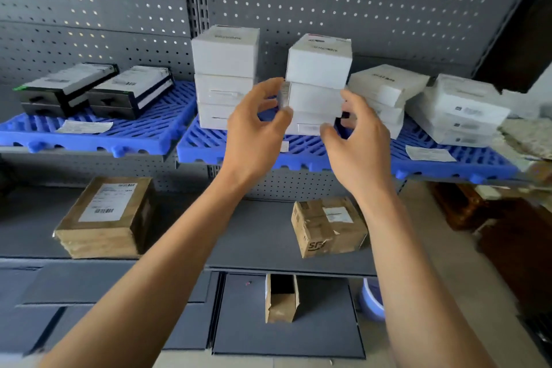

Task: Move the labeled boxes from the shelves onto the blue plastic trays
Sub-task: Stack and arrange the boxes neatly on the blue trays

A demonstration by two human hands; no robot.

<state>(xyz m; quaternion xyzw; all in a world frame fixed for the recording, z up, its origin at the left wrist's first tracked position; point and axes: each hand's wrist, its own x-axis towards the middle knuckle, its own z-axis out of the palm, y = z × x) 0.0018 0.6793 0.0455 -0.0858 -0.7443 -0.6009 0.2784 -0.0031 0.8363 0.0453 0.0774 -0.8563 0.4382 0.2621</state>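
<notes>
- While both arms reach up to the upper shelf, the left hand (256, 125) and the right hand (352, 134) flank a stack of three white boxes (316, 89), a gap between the two hands.
- The left hand's fingers (276, 86) are spread and curved at the stack's left edge, thumb near the lower box; whether they press the cardboard or only hover cannot be told through the blur.
- The right hand's fingers are loosely curled at the stack's lower right corner, and contact there is just as unclear.
- That stack stands on a blue tray (313, 155), its top box set slightly askew.
- Just left of the left hand, a second stack of three white boxes (224, 78) stands on the same tray.
- Right of the right hand, flatter white boxes (388, 89) lie piled, with another pile (460, 110) farther right.
- Far left of the left hand, black-and-white boxes (95, 89) sit on a second blue tray (89, 140).
- Below the forearms, on the lower shelf, a brown labeled parcel (104, 218) sits left of the left arm and a smaller brown box (328, 227) between the arms.
</notes>
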